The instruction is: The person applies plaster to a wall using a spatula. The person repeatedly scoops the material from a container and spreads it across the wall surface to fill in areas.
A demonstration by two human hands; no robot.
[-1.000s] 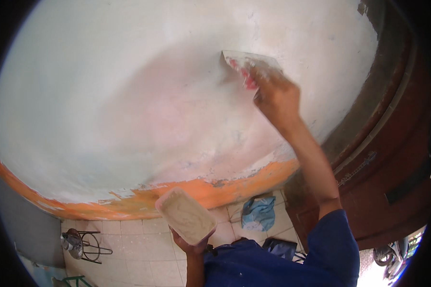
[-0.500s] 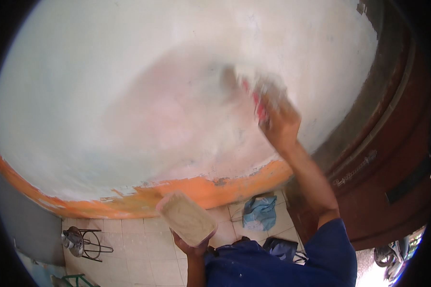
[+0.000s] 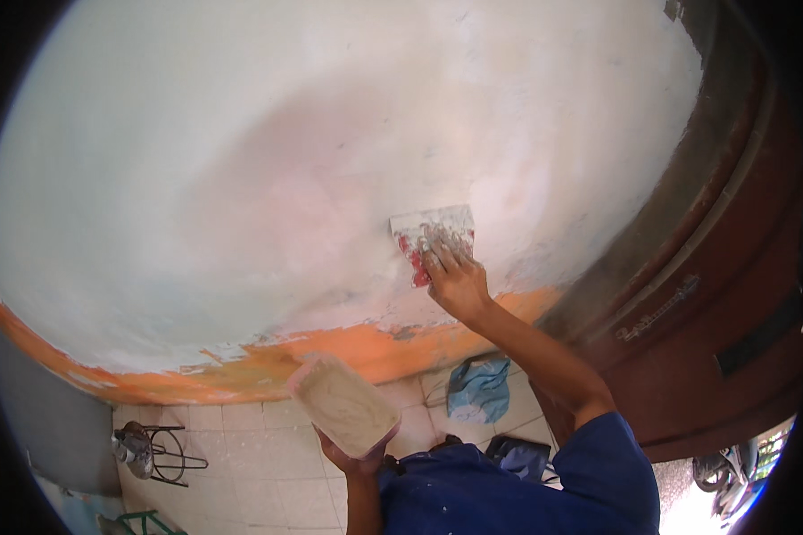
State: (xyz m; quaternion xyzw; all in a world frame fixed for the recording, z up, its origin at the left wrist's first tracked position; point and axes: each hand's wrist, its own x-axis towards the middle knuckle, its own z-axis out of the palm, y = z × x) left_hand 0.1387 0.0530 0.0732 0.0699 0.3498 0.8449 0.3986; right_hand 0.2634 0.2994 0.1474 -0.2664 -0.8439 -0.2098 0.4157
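Note:
My right hand (image 3: 457, 278) grips a wide putty knife (image 3: 433, 223) with a red, putty-smeared handle, its blade edge against the wall (image 3: 268, 178). The wall carries whitish filler over most of its face, with a bare orange strip (image 3: 348, 352) along the foot. Lower down, my left hand (image 3: 352, 455) holds a rectangular tub (image 3: 346, 406) from beneath. Pale beige putty fills it, its surface marked with swirls. The tub is tilted slightly and stays apart from the wall.
A dark red door (image 3: 714, 357) stands to the right. On the tiled floor (image 3: 259, 464) lie a blue plastic bag (image 3: 479, 390) and a dark bag (image 3: 519, 456). A round stool (image 3: 138, 450) stands at the lower left. A motorcycle (image 3: 723, 477) shows at the lower right.
My right hand has brought the putty knife down and slightly left along the wall, and the blade now lies more level. The left hand and tub have barely moved.

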